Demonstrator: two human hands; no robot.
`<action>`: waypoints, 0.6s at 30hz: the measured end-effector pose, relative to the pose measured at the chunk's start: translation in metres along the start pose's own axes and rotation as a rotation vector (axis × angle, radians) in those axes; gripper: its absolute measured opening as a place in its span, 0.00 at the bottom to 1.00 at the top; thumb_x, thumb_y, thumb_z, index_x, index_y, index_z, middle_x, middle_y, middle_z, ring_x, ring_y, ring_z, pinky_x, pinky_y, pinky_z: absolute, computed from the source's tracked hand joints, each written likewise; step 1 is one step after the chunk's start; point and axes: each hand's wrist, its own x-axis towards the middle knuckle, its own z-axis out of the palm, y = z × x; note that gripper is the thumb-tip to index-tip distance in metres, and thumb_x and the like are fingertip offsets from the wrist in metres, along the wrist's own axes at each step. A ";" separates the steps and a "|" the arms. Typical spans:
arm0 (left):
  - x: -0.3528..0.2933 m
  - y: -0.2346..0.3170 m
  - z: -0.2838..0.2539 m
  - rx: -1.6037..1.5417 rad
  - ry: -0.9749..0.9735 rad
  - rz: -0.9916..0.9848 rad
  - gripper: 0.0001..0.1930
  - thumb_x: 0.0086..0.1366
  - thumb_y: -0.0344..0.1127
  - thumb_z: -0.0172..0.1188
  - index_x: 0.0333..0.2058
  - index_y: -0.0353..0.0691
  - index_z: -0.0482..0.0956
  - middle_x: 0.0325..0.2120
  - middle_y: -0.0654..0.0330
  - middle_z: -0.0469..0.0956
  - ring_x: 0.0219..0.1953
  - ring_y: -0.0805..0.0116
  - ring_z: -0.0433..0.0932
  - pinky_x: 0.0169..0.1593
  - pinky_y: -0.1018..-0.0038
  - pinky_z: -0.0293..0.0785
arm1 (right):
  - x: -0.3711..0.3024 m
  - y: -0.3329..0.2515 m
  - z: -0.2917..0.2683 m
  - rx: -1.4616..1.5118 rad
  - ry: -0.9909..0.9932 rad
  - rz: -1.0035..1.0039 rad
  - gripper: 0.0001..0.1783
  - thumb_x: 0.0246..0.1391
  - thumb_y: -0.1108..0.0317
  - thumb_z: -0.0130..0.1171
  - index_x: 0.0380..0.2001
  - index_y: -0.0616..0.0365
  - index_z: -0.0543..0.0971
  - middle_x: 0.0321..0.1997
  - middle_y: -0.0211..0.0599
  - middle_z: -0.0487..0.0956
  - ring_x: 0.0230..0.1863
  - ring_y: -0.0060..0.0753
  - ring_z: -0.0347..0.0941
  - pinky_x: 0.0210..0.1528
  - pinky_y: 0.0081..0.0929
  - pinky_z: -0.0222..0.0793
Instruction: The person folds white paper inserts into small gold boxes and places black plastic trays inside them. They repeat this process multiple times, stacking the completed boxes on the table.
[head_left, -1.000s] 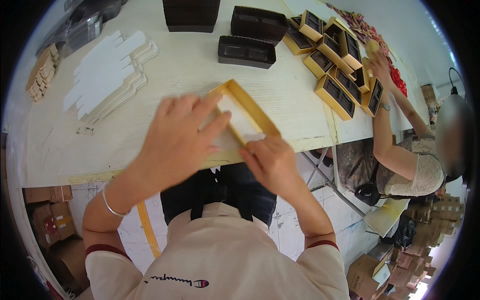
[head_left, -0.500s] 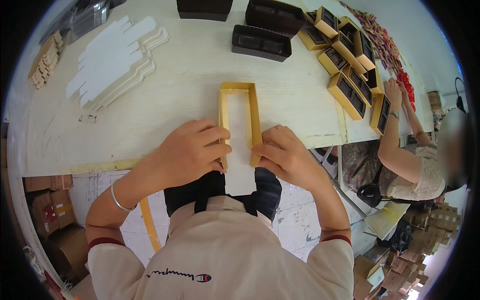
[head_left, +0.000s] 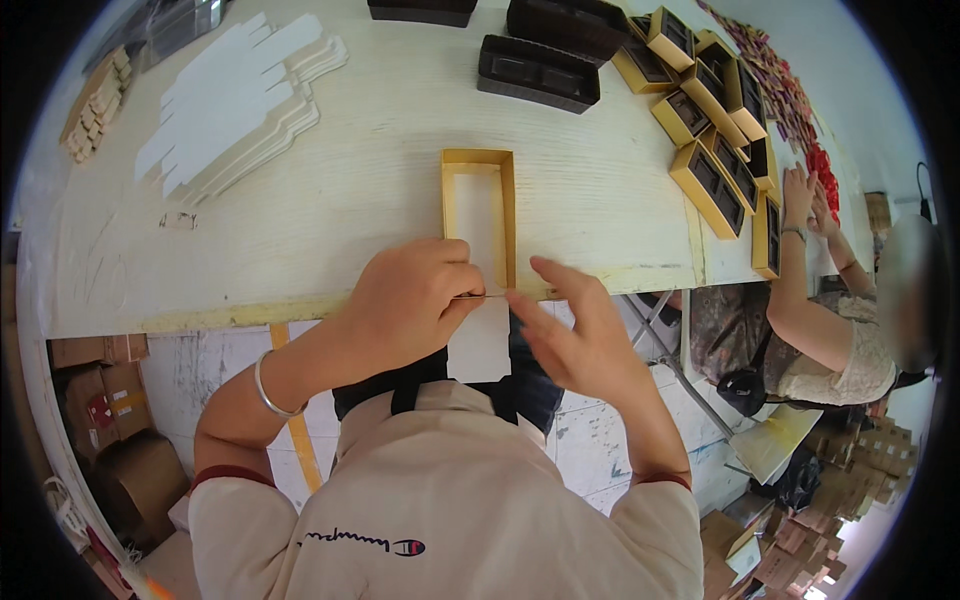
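Note:
In front of me on the table lies a long, narrow gold cardboard box (head_left: 508, 215), with three walls upright and a white base inside. A white end flap (head_left: 480, 345) reaches over the table's near edge toward my lap. My left hand (head_left: 420, 290) is closed in a pinch on the near end of the gold box, where a thin edge spans the opening. Beside the near right corner is my right hand (head_left: 570, 325), its fingers spread and a fingertip close to that corner. The left fingers partly hide the near left corner.
White flat box blanks (head_left: 220, 110) are stacked at left, near a pile of small beige pieces (head_left: 95, 110). Black plastic trays (head_left: 540, 75) stand at the back. Finished gold boxes with dark inserts (head_left: 710, 185) are heaped at right, by a co-worker's hands (head_left: 800, 200).
The box's near end has been drawn in and its side walls now stand straighter. My left hand moved inward to the near end; my right hand let go of the right wall and opened.

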 end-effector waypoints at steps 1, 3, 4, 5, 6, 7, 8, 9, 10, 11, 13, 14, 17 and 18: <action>0.002 0.000 -0.001 -0.013 -0.021 -0.009 0.03 0.53 0.30 0.62 0.26 0.38 0.79 0.21 0.59 0.72 0.27 0.59 0.72 0.30 0.65 0.70 | -0.003 0.000 0.005 -0.050 0.018 -0.061 0.22 0.40 0.80 0.60 0.43 0.63 0.75 0.46 0.48 0.74 0.41 0.44 0.71 0.41 0.34 0.67; 0.006 0.001 -0.005 -0.040 -0.072 -0.020 0.04 0.54 0.31 0.62 0.26 0.37 0.79 0.21 0.57 0.73 0.26 0.57 0.72 0.31 0.64 0.70 | -0.014 0.003 0.026 -0.152 0.059 -0.173 0.23 0.40 0.79 0.60 0.45 0.63 0.76 0.50 0.48 0.73 0.41 0.44 0.72 0.41 0.33 0.68; 0.007 0.002 -0.007 -0.093 -0.093 -0.043 0.05 0.55 0.31 0.63 0.29 0.36 0.79 0.22 0.58 0.73 0.25 0.59 0.73 0.31 0.66 0.70 | -0.016 0.006 0.033 -0.057 0.109 -0.144 0.23 0.39 0.79 0.61 0.44 0.63 0.76 0.50 0.47 0.74 0.40 0.44 0.72 0.40 0.34 0.68; 0.007 0.003 -0.010 -0.145 -0.113 -0.067 0.07 0.55 0.31 0.64 0.32 0.36 0.79 0.23 0.58 0.74 0.25 0.61 0.74 0.31 0.69 0.70 | -0.017 0.009 0.038 0.039 0.159 -0.114 0.23 0.38 0.80 0.61 0.44 0.63 0.75 0.49 0.46 0.74 0.39 0.44 0.72 0.39 0.34 0.68; 0.007 0.004 -0.013 -0.198 -0.133 -0.090 0.09 0.56 0.31 0.65 0.35 0.36 0.79 0.24 0.59 0.75 0.24 0.63 0.74 0.31 0.72 0.70 | -0.015 0.012 0.042 0.135 0.208 -0.084 0.24 0.37 0.80 0.62 0.43 0.63 0.75 0.49 0.45 0.74 0.38 0.44 0.72 0.38 0.34 0.68; 0.009 0.005 -0.020 -0.360 -0.178 -0.174 0.14 0.58 0.33 0.64 0.41 0.36 0.75 0.28 0.58 0.76 0.28 0.67 0.75 0.33 0.73 0.71 | -0.006 0.011 0.044 0.257 0.276 -0.042 0.24 0.40 0.83 0.63 0.44 0.61 0.72 0.44 0.40 0.75 0.31 0.34 0.71 0.32 0.28 0.66; 0.011 0.002 -0.028 -0.522 -0.223 -0.256 0.19 0.60 0.35 0.64 0.48 0.37 0.72 0.32 0.57 0.78 0.31 0.70 0.77 0.35 0.75 0.71 | -0.002 0.006 0.048 0.485 0.323 0.135 0.23 0.42 0.84 0.63 0.44 0.61 0.71 0.41 0.38 0.74 0.30 0.30 0.69 0.30 0.25 0.65; 0.009 -0.010 -0.027 -0.664 -0.265 -0.245 0.23 0.64 0.35 0.60 0.55 0.39 0.63 0.40 0.56 0.77 0.37 0.74 0.75 0.38 0.76 0.71 | 0.001 0.000 0.053 0.712 0.367 0.314 0.23 0.44 0.84 0.62 0.44 0.60 0.70 0.39 0.37 0.73 0.29 0.26 0.67 0.28 0.23 0.63; 0.008 -0.011 -0.026 -0.627 -0.251 -0.221 0.23 0.64 0.34 0.59 0.54 0.39 0.63 0.41 0.56 0.76 0.37 0.74 0.74 0.38 0.76 0.71 | 0.004 -0.003 0.056 0.942 0.402 0.495 0.22 0.46 0.85 0.62 0.45 0.59 0.69 0.36 0.35 0.73 0.27 0.22 0.66 0.26 0.20 0.61; 0.006 -0.010 -0.025 -0.591 -0.239 -0.195 0.22 0.64 0.33 0.58 0.54 0.38 0.62 0.42 0.56 0.75 0.38 0.74 0.73 0.38 0.76 0.71 | 0.008 -0.004 0.057 1.053 0.407 0.502 0.19 0.53 0.84 0.58 0.46 0.58 0.67 0.35 0.34 0.69 0.25 0.17 0.61 0.25 0.16 0.58; 0.003 -0.005 -0.021 -0.499 -0.187 -0.194 0.20 0.64 0.27 0.55 0.53 0.38 0.60 0.44 0.57 0.73 0.37 0.76 0.71 0.37 0.78 0.70 | 0.012 -0.004 0.058 0.897 0.431 0.436 0.20 0.49 0.86 0.60 0.45 0.59 0.70 0.38 0.36 0.70 0.25 0.18 0.62 0.24 0.17 0.58; 0.001 -0.004 -0.017 -0.485 -0.104 -0.157 0.19 0.64 0.27 0.55 0.52 0.38 0.61 0.44 0.57 0.72 0.36 0.75 0.72 0.36 0.78 0.70 | 0.013 -0.005 0.057 0.817 0.442 0.405 0.21 0.47 0.87 0.60 0.44 0.60 0.71 0.40 0.38 0.70 0.25 0.19 0.62 0.24 0.17 0.58; -0.004 -0.003 -0.005 -0.370 0.098 -0.069 0.16 0.63 0.25 0.56 0.48 0.38 0.65 0.45 0.56 0.71 0.33 0.67 0.73 0.34 0.74 0.71 | 0.015 -0.013 0.048 0.130 0.306 0.242 0.20 0.41 0.85 0.62 0.41 0.61 0.75 0.45 0.40 0.70 0.26 0.25 0.64 0.26 0.21 0.61; -0.006 0.001 -0.002 -0.284 0.133 -0.057 0.14 0.62 0.26 0.56 0.46 0.37 0.66 0.45 0.55 0.70 0.33 0.61 0.75 0.34 0.71 0.72 | 0.014 -0.012 0.048 0.031 0.303 0.192 0.19 0.40 0.83 0.62 0.40 0.61 0.76 0.45 0.40 0.70 0.27 0.27 0.64 0.27 0.23 0.61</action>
